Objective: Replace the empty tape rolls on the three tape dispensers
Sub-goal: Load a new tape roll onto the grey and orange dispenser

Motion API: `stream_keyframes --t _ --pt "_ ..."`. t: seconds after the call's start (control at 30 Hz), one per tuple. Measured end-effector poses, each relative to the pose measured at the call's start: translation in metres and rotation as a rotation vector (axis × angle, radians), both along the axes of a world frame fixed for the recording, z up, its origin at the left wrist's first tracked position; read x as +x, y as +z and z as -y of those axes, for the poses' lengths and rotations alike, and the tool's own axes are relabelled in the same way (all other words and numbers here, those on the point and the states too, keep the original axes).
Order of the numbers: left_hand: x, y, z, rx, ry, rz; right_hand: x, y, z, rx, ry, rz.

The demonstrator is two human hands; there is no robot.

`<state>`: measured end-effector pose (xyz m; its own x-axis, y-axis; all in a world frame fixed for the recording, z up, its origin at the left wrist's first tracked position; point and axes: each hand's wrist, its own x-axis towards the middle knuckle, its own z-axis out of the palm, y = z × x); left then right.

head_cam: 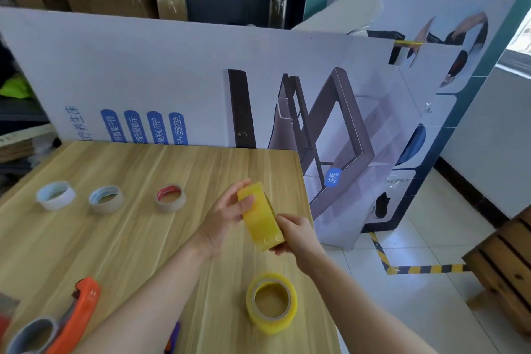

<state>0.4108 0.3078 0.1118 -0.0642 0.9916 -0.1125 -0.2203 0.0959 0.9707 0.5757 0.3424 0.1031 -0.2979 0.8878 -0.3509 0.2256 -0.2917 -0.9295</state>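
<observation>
Both hands hold a full yellow tape roll (261, 217) on edge above the wooden table (120, 241), near its right side. My left hand (227, 217) grips its upper left, thumb on the outer face. My right hand (297, 234) grips its lower right. A second yellow roll (271, 302) lies flat near the table's right front. Three empty cores lie in a row at the far left: a white one (55, 195), a blue-rimmed one (106, 199) and a red-rimmed one (170, 198). An orange tape dispenser (76, 315) carrying a grey core (31, 336) lies at the front left.
A large printed board (172, 80) stands along the table's far edge, another poster panel (431, 37) behind it at right. A purple and orange object (172, 338) peeks out under my left forearm. A wooden crate (505, 261) sits on the tiled floor at right.
</observation>
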Motion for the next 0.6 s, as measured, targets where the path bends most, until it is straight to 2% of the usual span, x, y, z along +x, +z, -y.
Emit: stream_keyframes --t 0.13,0.27,0.43,0.6 --pt "0.002 0.016 0.019 -0.011 -0.028 0.07 -0.013 0.014 0.009 0.018 0.057 -0.117" --pt "-0.002 0.034 0.035 0.056 0.068 0.021 -0.026 0.026 0.021 0.023 0.103 -0.173" --pt "-0.014 0.048 0.052 0.231 0.187 -0.227 -0.046 0.046 0.029 0.096 0.088 -0.252" --pt "-0.034 0.046 0.066 0.283 0.288 -0.481 -0.064 0.077 0.041 0.262 0.105 -0.342"
